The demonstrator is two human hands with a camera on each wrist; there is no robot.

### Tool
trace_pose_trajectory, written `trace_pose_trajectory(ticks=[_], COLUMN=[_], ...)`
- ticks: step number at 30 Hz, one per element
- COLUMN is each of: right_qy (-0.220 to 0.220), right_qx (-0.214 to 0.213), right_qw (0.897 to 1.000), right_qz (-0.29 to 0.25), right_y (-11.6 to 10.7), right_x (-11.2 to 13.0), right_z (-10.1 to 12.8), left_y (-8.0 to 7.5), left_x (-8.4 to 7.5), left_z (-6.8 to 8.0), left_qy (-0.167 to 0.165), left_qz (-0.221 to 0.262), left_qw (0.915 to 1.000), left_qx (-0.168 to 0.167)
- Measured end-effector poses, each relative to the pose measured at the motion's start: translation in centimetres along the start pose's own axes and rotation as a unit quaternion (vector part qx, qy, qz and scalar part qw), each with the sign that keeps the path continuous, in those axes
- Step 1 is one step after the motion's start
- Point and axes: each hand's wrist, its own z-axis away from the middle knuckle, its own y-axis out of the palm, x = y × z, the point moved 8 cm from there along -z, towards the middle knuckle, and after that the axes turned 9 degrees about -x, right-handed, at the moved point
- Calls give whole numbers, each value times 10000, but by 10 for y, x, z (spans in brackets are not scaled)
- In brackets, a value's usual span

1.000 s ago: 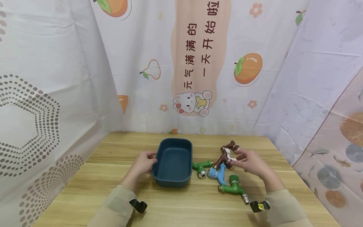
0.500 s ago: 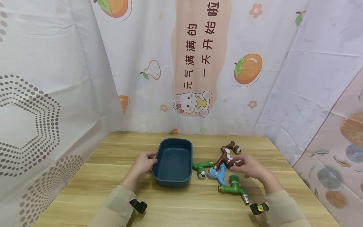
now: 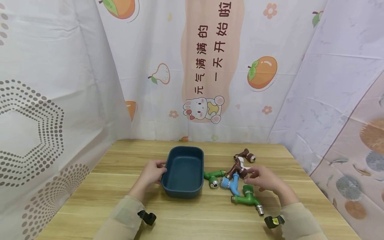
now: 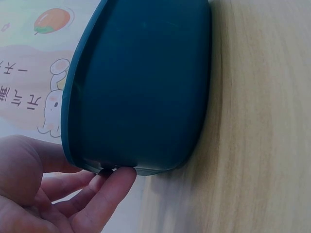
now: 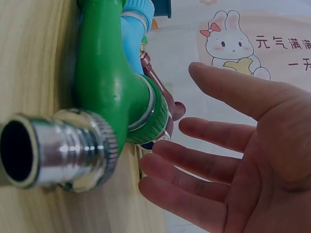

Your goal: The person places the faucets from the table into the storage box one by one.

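Observation:
My left hand (image 3: 152, 171) holds the left side of a dark teal rectangular tub (image 3: 183, 173), thumb and bent fingers at its wall. In the left wrist view its fingertips press the end of the tub (image 4: 141, 87). My right hand (image 3: 264, 178) hovers over the taps with spread, loosely bent fingers, nothing between them. Its fingertips overlap the end of a brown tap (image 3: 237, 168) that has a white part beside it. Just below lies a green tap (image 3: 247, 199) with a metal spout; the right wrist view shows this green tap (image 5: 104, 73) large, beside the hand.
A blue tap (image 3: 232, 184) touches the group's middle, and another green tap (image 3: 213, 176) lies against the tub's right side. Farther back is a second brown tap (image 3: 244, 155). The wooden table (image 3: 192, 220) ends at a printed curtain (image 3: 153, 123).
My right hand has come toward me, away from the rear brown tap, whose metal end now shows. The left hand, the tub and the taps stay put.

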Motion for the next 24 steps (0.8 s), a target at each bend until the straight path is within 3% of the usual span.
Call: trace_pose_trajectory(ticks=[7, 15, 24], right_qy=[98, 62, 123], right_qx=[-19, 263, 409], right_qw=[9999, 9995, 9990], right_qz=[16, -187, 146], right_y=[2, 9, 16], right_x=[-6, -11, -13], right_z=[-1, -1, -1], left_y=[0, -1, -1], left_x=[0, 0, 1], left_z=[0, 0, -1], left_qy=[32, 32, 3], left_qz=[-9, -52, -57], left_qw=[10000, 10000, 10000], left_qx=[-11, -16, -10])
